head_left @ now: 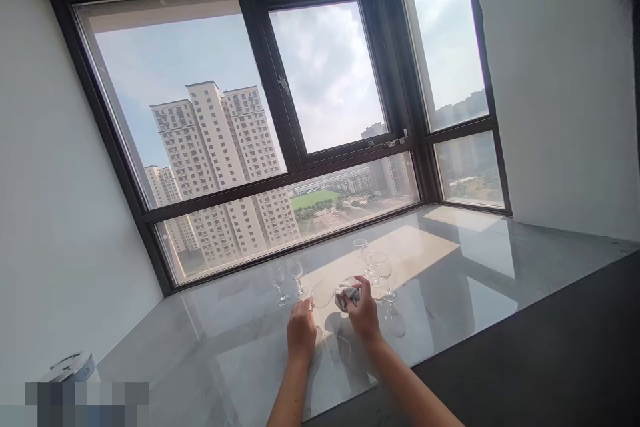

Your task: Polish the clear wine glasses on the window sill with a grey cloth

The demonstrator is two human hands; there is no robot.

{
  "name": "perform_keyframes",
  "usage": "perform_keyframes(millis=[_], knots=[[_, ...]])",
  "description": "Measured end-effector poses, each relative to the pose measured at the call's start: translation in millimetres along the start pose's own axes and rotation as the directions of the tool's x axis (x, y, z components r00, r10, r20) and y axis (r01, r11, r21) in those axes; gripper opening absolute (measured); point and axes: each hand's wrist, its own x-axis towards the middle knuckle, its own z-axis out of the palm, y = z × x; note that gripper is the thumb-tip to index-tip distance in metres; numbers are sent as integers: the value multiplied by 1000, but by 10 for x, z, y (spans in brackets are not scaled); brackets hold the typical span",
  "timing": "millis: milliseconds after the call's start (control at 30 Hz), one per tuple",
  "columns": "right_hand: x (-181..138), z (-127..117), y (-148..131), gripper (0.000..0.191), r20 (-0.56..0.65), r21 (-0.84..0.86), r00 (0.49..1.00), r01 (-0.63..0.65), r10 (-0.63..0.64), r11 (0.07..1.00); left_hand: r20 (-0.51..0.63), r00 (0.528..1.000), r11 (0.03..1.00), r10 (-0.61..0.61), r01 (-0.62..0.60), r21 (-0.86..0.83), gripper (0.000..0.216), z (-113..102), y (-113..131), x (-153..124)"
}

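- Left hand, one: bare, compact and rounded in outline, just past 6 o'clock from the view's centre.
- Left forearm, one: bare, slim, gently widening below the hand, also just past 6 o'clock.
- Right hand, one: bare, slender fingers, near 5 o'clock.
- Right forearm, one: bare, tapered, broadest at the lower edge, 5 o'clock; longer visible stretch than the left.
- Fingernails: too small to tell.
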Motion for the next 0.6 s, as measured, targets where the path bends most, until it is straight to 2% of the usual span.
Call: perform_keyframes(millis=[133, 300, 500, 600], knots=[[-38, 24, -51, 47, 111, 66, 993, -39, 32, 997, 50, 998, 997, -43, 40, 58, 32, 25, -25, 4], [-39, -7, -165, 53, 178, 219, 981, -116, 77, 969, -2, 996, 986, -87, 87, 145, 32, -34, -6, -2], [15, -39, -153, 52, 134, 347, 967, -250, 216, 904, -26, 998, 985, -49, 53, 162, 36, -59, 6, -9], [12, -13, -102, 50, 105, 279, 971, -238, 216, 930, -27, 999, 995, 23, -20, 100, 36, -56, 7, -2]])
